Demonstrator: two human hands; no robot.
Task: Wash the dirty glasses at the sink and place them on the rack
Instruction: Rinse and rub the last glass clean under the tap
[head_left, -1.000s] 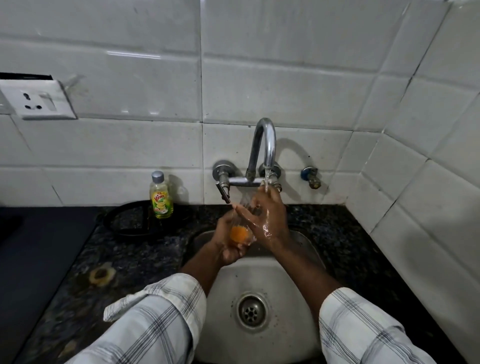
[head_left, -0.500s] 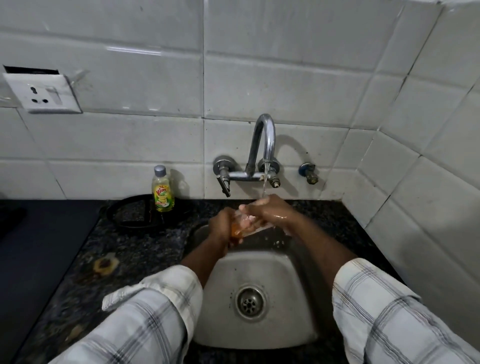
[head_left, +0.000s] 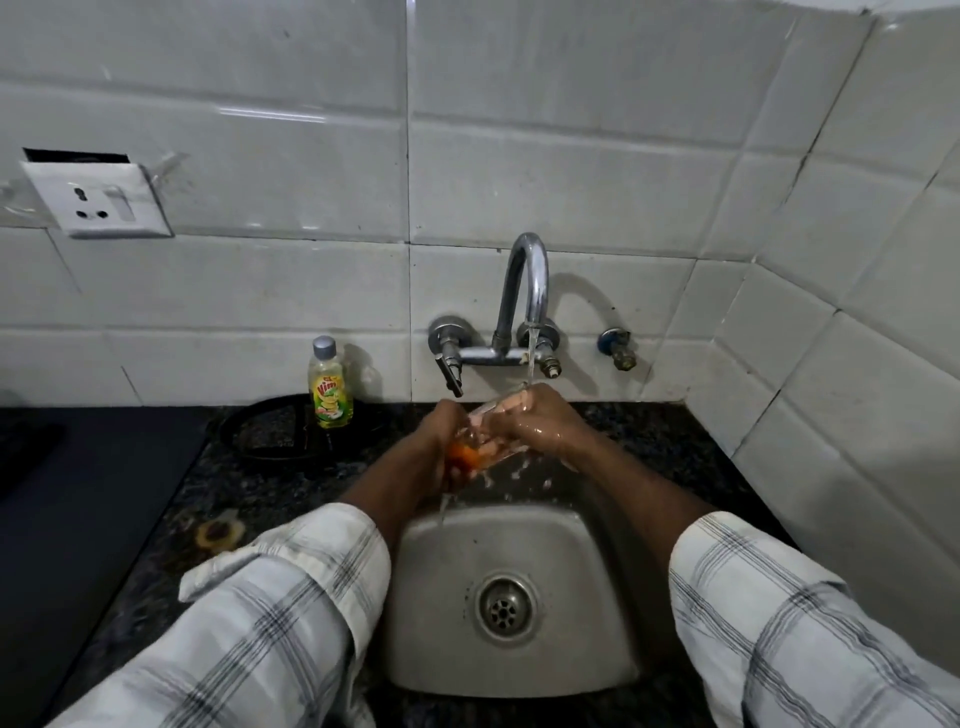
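A clear glass (head_left: 480, 439) with an orange patch at its base lies tilted between both hands over the steel sink (head_left: 587, 613). My left hand (head_left: 434, 457) grips its base end. My right hand (head_left: 540, 423) wraps round its rim end, fingers curled over the glass. Water runs from the chrome tap (head_left: 527, 291) onto my right hand and the glass, then streams off below into the sink. Most of the glass is hidden by my fingers. No rack is in view.
A bottle of yellow dish liquid (head_left: 330, 384) stands left of the tap beside a black ring-shaped item (head_left: 270, 436). A dark stovetop (head_left: 78, 493) fills the left. Tiled walls close the back and right. A wall socket (head_left: 96, 200) sits upper left.
The glass has gone from nearly upright to tilted, rim to the right. Both hands shifted slightly on it under the stream, and water now pours off below the glass.
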